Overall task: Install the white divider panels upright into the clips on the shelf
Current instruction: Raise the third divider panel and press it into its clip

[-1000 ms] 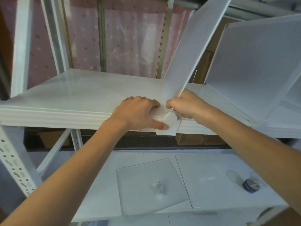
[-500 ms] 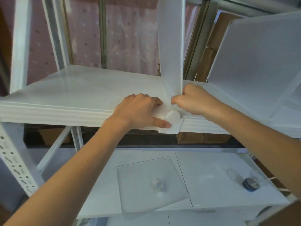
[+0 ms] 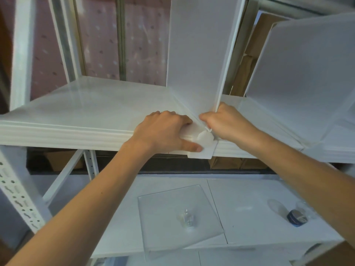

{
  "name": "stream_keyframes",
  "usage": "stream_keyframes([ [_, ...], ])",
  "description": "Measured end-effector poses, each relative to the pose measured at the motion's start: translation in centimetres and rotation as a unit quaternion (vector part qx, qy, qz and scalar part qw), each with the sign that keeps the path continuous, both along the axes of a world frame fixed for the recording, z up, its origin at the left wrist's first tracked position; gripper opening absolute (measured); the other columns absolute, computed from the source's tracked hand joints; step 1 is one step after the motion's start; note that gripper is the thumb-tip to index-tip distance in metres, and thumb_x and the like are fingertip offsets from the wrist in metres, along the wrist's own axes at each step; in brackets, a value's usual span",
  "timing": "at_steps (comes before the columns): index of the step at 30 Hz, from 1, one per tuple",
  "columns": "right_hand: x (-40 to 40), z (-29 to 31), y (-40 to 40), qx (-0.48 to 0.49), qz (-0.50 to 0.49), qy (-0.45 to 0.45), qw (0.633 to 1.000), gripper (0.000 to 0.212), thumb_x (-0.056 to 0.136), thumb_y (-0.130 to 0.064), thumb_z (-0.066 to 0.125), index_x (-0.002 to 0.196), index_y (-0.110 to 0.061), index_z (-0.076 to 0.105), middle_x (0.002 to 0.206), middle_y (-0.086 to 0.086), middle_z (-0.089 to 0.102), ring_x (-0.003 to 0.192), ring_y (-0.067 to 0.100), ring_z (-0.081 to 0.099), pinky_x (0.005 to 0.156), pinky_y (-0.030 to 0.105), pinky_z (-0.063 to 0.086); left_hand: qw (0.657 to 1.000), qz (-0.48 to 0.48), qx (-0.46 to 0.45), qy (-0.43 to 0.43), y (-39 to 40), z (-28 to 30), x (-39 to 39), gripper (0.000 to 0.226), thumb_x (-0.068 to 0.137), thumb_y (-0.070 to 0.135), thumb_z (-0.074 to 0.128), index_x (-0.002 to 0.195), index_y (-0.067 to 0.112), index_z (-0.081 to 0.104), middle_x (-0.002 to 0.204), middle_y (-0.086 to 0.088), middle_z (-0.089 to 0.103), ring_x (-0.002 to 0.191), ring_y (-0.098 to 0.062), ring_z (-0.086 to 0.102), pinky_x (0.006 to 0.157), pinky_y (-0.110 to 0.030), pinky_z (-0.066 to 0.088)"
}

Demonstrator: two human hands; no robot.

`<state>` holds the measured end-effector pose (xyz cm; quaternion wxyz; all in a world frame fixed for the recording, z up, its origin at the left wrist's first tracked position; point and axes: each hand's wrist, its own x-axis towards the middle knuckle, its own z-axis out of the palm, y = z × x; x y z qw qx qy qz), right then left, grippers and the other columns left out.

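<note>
On shelf (image 3: 80,104), divider panel (image 3: 194,54) now swung upright at clip (image 3: 201,144), both hands' grip closed: left hand (image 3: 163,131) on clip, right hand (image 3: 224,123) on panel.

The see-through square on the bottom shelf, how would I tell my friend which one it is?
Look under the top shelf where the two hands are working, down to the lower shelf. Lying flat near its middle is the clear square sheet, with a small shiny clear piece on it. Unlike the white panels above, you can see straight through it, and the blue tape roll sits off to its right.
</note>
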<state>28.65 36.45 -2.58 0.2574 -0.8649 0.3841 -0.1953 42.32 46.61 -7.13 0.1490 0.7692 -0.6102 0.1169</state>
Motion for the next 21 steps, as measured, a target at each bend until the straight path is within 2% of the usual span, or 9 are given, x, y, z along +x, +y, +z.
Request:
stream_keyframes([
  [4,0.2,-0.4,0.3,-0.001,-0.016,-0.021,1.000,0.030,0.090,-0.033,0.057,0.110,-0.011,0.062,0.103,0.012,0.066,0.087,0.029,0.066,0.084,0.048,0.057,1.000,-0.001,-0.008,-0.001,-0.1,-0.1,0.1,0.086,0.070,0.089,0.057,0.136,0.034,0.059,0.117,0.004,0.070,0.106,-0.025,0.063,0.079,-0.036,0.039],
  [8,0.4,-1.0,1.0,-0.018,-0.035,-0.045,0.998,0.033,0.083,-0.040,0.052,0.096,-0.012,0.061,0.097,0.013,0.064,0.086,0.034,0.066,0.084,0.057,0.059,1.000,-0.001,-0.010,-0.003,-0.2,-0.2,0.1,0.086,0.070,0.088,0.056,0.135,0.033,0.060,0.115,0.004,0.070,0.105,-0.025,0.063,0.078,-0.035,0.036],
  [10,0.4,-1.3,1.1,-0.032,-0.049,-0.046,0.997,0.027,0.089,-0.038,0.051,0.096,-0.013,0.058,0.098,0.012,0.063,0.089,0.034,0.065,0.086,0.055,0.057,1.000,0.000,-0.010,-0.004,-0.2,-0.3,0.2,0.084,0.071,0.088,0.055,0.134,0.032,0.061,0.116,0.004,0.070,0.105,-0.025,0.063,0.078,-0.036,0.037],
  [13,0.4,-2.0,1.4,-0.112,-0.065,-0.029,0.991,0.024,0.100,-0.034,0.045,0.094,-0.013,0.056,0.093,0.008,0.061,0.087,0.031,0.063,0.085,0.049,0.056,1.000,0.002,-0.006,-0.013,-0.2,-0.5,0.2,0.084,0.071,0.089,0.052,0.132,0.032,0.061,0.116,0.004,0.069,0.103,-0.026,0.064,0.077,-0.037,0.038],
  [17,0.6,-2.9,2.1,-0.237,-0.069,-0.020,0.969,0.028,0.103,-0.035,0.044,0.086,-0.015,0.055,0.084,0.008,0.061,0.079,0.031,0.064,0.078,0.049,0.059,1.000,0.010,0.002,-0.012,-0.3,-0.5,0.4,0.085,0.070,0.092,0.048,0.133,0.035,0.059,0.116,0.005,0.069,0.103,-0.025,0.063,0.076,-0.037,0.039],
  [21,0.8,-3.3,1.7,-0.185,-0.101,-0.055,0.976,0.030,0.102,-0.032,0.043,0.084,-0.011,0.054,0.074,0.004,0.050,0.081,0.035,0.059,0.076,0.046,0.051,1.000,0.011,-0.001,-0.003,-0.2,-0.5,0.6,0.087,0.069,0.093,0.048,0.134,0.037,0.058,0.120,0.007,0.069,0.106,-0.024,0.063,0.080,-0.038,0.044],
])
